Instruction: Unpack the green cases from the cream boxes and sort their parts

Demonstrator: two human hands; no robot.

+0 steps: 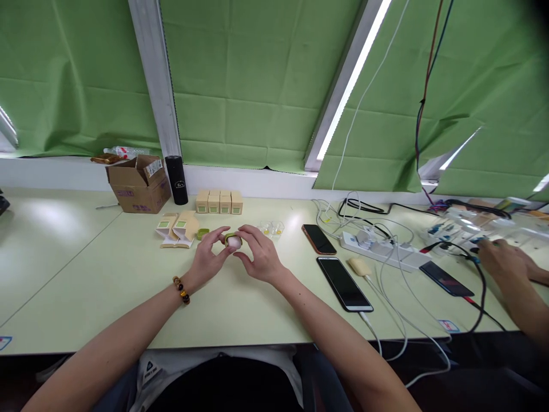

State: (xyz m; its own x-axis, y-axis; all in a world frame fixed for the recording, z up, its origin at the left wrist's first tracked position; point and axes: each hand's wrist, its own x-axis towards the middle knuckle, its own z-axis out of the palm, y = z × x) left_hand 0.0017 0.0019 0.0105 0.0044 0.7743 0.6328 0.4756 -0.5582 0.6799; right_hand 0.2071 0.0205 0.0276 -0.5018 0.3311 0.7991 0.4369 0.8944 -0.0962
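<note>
Between my two hands, above the pale table, is a small round case (pixel 234 242), white with a green rim. My left hand (pixel 211 252) pinches its left side with thumb and fingers. On the other side my right hand (pixel 258 254) has its fingertips closed on the rim. A small green square piece (pixel 203 233) lies just beyond my left hand. Opened kraft boxes (pixel 176 229) with green labels lie to the left of it. Clear plastic pieces (pixel 271 229) with yellow spots sit beyond my right hand.
Several closed kraft boxes (pixel 219 202) stand in a row at the back, beside a black tumbler (pixel 176 180) and a cardboard carton (pixel 139 186). Phones (pixel 345 283), a power strip (pixel 384 250) and tangled cables lie to the right. Another person's hands (pixel 504 263) work at the far right.
</note>
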